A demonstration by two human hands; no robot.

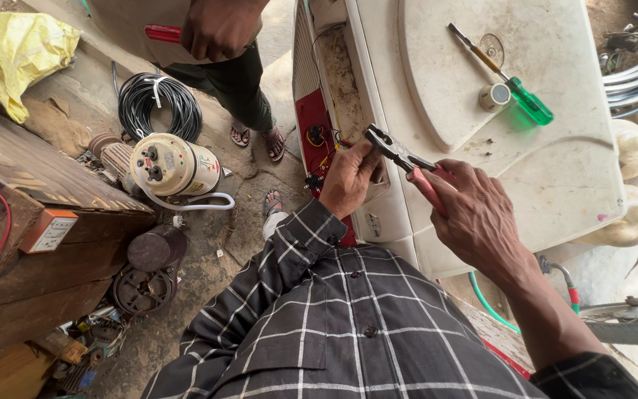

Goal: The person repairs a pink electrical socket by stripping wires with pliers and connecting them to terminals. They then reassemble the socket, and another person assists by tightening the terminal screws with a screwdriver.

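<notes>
My right hand (pixel 476 214) grips the red handles of a pair of pliers (pixel 400 157), whose dark jaws point up-left. My left hand (pixel 347 179) is at the plier jaws, fingers pinched together on something small that I cannot make out, right at the edge of a white appliance casing (pixel 555 177). Just left of that hand the casing's open side shows a red panel with coloured wires (pixel 317 140). On the casing's lid lie a green-handled screwdriver (pixel 517 87) and a small roll of tape (pixel 494 97).
Another person stands at the top, a hand (pixel 219 28) around a red-handled tool (pixel 162 33), sandalled feet (pixel 256 137) on the ground. A black cable coil (pixel 159 105), a round cream motor unit (pixel 173 165), a wooden bench with a socket box (pixel 49 230) and yellow sack (pixel 16 52) lie left.
</notes>
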